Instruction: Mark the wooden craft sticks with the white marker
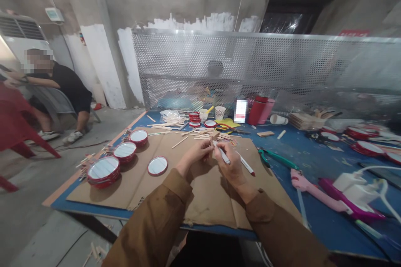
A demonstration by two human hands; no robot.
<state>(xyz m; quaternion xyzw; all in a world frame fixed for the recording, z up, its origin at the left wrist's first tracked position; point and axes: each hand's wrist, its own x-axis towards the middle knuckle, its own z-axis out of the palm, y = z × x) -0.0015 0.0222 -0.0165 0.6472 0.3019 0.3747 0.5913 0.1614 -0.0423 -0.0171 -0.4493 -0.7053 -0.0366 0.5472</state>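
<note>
My right hand grips a white marker pen, its tip pointing up and away towards my left fingers. Close beside it, my left hand is closed in a pinch; what it holds is too small to make out, with a bit of brown showing near the fingertips. Both hands are above a cardboard sheet. A second white marker with a red end lies just right of my right hand. Left of my hands rests a single round, red-rimmed white disc. Thin wooden sticks are scattered beyond my fingers.
Stacks of red-rimmed discs line the cardboard's left side. Green-handled pliers, a pink glue gun and a power strip with white plugs lie right. Paper cups, a red bottle and a perforated metal screen stand behind.
</note>
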